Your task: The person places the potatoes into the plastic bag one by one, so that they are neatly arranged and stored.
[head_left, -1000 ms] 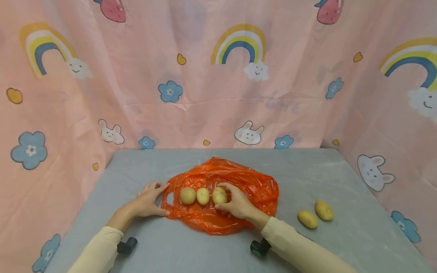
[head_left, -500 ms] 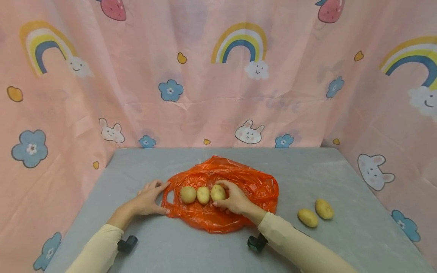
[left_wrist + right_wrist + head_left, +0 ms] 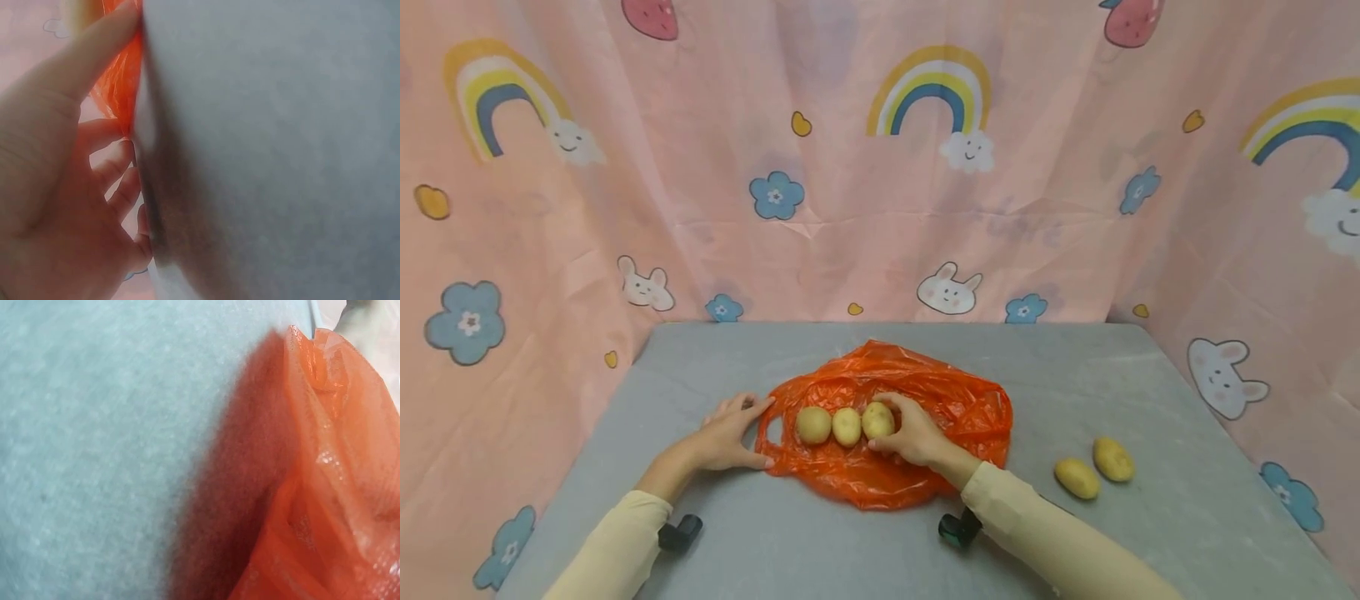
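One potato (image 3: 877, 422) sits in the right hand (image 3: 919, 433) — between thumb and fingers.

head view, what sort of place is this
Likely a makeshift tabletop filming booth, though I can't be sure: pink printed cloth hangs behind and beside a grey table, and a small dark device shows beside each sleeve.

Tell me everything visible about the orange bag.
The orange bag looks thin, crinkled, translucent and plastic, spread across the table. A handle loop shows at its left end, a narrower opening at its right. Three potatoes sit lined up on it. The left hand touches its left end; whether the right hand does is unclear.
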Tool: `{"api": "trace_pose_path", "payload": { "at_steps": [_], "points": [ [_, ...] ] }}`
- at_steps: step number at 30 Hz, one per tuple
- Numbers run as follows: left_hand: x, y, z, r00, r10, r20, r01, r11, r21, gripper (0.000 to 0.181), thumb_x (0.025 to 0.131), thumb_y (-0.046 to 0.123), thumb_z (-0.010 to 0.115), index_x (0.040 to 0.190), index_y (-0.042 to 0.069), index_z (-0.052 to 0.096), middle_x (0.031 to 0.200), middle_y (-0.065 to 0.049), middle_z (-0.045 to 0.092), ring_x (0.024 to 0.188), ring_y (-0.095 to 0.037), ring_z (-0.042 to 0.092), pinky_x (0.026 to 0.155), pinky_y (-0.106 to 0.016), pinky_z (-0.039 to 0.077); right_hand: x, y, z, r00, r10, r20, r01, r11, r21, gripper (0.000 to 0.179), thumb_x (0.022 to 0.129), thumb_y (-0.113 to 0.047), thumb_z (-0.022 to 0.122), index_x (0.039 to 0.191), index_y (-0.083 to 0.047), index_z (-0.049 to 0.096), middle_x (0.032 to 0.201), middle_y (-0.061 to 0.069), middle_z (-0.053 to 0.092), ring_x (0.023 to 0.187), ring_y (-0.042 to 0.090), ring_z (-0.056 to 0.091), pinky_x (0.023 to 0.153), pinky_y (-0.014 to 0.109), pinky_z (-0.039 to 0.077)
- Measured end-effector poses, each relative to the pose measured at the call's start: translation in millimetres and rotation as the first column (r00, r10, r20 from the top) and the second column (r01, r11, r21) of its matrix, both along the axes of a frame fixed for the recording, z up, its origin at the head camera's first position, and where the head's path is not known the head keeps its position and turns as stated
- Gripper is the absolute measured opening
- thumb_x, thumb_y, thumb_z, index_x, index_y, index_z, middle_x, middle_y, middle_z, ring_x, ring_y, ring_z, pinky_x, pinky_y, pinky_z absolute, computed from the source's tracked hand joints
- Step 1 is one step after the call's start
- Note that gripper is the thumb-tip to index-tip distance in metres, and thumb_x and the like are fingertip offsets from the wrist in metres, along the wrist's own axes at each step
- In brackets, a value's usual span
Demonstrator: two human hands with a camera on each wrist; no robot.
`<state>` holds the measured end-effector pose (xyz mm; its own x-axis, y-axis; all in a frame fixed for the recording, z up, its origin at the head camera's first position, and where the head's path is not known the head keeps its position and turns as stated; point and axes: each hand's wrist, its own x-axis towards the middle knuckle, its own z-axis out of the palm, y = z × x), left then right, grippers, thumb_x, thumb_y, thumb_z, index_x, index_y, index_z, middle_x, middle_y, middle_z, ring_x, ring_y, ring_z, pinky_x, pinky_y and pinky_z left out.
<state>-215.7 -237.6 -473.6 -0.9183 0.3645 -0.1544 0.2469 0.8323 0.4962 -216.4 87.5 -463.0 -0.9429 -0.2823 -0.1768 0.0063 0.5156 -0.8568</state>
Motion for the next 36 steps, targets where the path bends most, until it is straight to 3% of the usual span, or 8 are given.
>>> {"api": "trace_pose_path", "payload": {
  "at_steps": [8, 15, 19, 22, 26, 32, 36],
  "points": [
    [-1.9, -1.1, -2.7, 1.000, -0.022, -0.020, 0.021, 1.000, -0.022, 0.103, 0.076, 0.048, 0.086, 0.157, 0.007, 0.037, 0.150, -0.021, 0.039, 0.132, -0.041, 0.038, 0.100, -0.067, 0.033, 0.9, -1.3, -1.3, 1.000, -0.005, -0.008, 0.005, 0.999, -0.034, 0.064, 0.082, -0.003, 0.081, 0.140, -0.007, 0.054, 0.129, 0.020, 0.058, 0.059, 0.018, 0.056, 0.050, 0.028, 0.049],
    [-1.8, -1.1, -1.4, 1.000, -0.017, -0.021, 0.017, 1.000, -0.016, 0.103, 0.075, 0.047, 0.086, 0.156, 0.007, 0.038, 0.149, -0.021, 0.039, 0.132, -0.041, 0.038, 0.100, -0.068, 0.033, 0.2, -3.0, -0.8, 0.999, -0.022, -0.026, 0.022, 1.000, -0.018, 0.063, 0.080, -0.003, 0.083, 0.137, -0.008, 0.056, 0.130, 0.018, 0.060, 0.079, 0.023, 0.060, 0.056, 0.031, 0.051],
    [-1.0, -1.0, -0.2, 1.000, -0.014, -0.023, 0.014, 1.000, -0.022, 0.103, 0.075, 0.048, 0.086, 0.156, 0.007, 0.038, 0.150, -0.021, 0.039, 0.132, -0.041, 0.038, 0.100, -0.067, 0.033, -1.3, -3.7, -0.1, 0.998, -0.019, -0.058, 0.019, 1.000, 0.005, 0.063, 0.079, -0.004, 0.084, 0.135, -0.007, 0.057, 0.129, 0.017, 0.061, 0.093, 0.025, 0.059, 0.064, 0.033, 0.053],
    [-0.7, -1.0, 1.2, 1.000, -0.014, -0.023, 0.013, 1.000, -0.023, 0.103, 0.075, 0.048, 0.086, 0.156, 0.008, 0.038, 0.150, -0.021, 0.039, 0.132, -0.041, 0.038, 0.100, -0.068, 0.033, -1.9, -4.0, 0.0, 0.997, -0.013, -0.079, 0.015, 1.000, 0.025, 0.062, 0.078, -0.005, 0.085, 0.134, -0.007, 0.057, 0.129, 0.017, 0.062, 0.102, 0.026, 0.058, 0.079, 0.037, 0.053],
    [-0.8, -0.7, 2.0, 1.000, -0.014, -0.020, 0.014, 1.000, -0.026, 0.102, 0.075, 0.047, 0.086, 0.156, 0.007, 0.038, 0.150, -0.021, 0.039, 0.133, -0.041, 0.037, 0.101, -0.068, 0.033, -2.3, -4.3, -1.1, 0.996, -0.008, -0.084, 0.012, 0.999, 0.043, 0.061, 0.078, -0.006, 0.086, 0.133, -0.008, 0.057, 0.130, 0.016, 0.062, 0.107, 0.026, 0.057, 0.092, 0.044, 0.049],
    [-1.1, -1.2, 0.1, 1.000, -0.007, -0.013, 0.007, 1.000, -0.028, 0.103, 0.075, 0.048, 0.086, 0.157, 0.008, 0.037, 0.150, -0.021, 0.039, 0.133, -0.041, 0.038, 0.100, -0.066, 0.034, -3.5, -4.4, -4.0, 0.996, -0.003, -0.091, 0.006, 0.999, 0.038, 0.061, 0.079, -0.005, 0.085, 0.132, -0.008, 0.057, 0.126, 0.016, 0.062, 0.104, 0.025, 0.057, 0.091, 0.043, 0.049],
    [-1.5, -0.9, -1.2, 1.000, -0.004, -0.012, 0.004, 1.000, -0.024, 0.103, 0.075, 0.049, 0.086, 0.157, 0.009, 0.038, 0.151, -0.021, 0.039, 0.133, -0.040, 0.038, 0.101, -0.066, 0.034, -2.8, -2.7, -2.8, 0.998, 0.001, -0.068, 0.000, 1.000, 0.012, 0.063, 0.079, -0.004, 0.084, 0.135, -0.008, 0.056, 0.124, 0.018, 0.061, 0.095, 0.025, 0.059, 0.076, 0.037, 0.053]
  ]
}}
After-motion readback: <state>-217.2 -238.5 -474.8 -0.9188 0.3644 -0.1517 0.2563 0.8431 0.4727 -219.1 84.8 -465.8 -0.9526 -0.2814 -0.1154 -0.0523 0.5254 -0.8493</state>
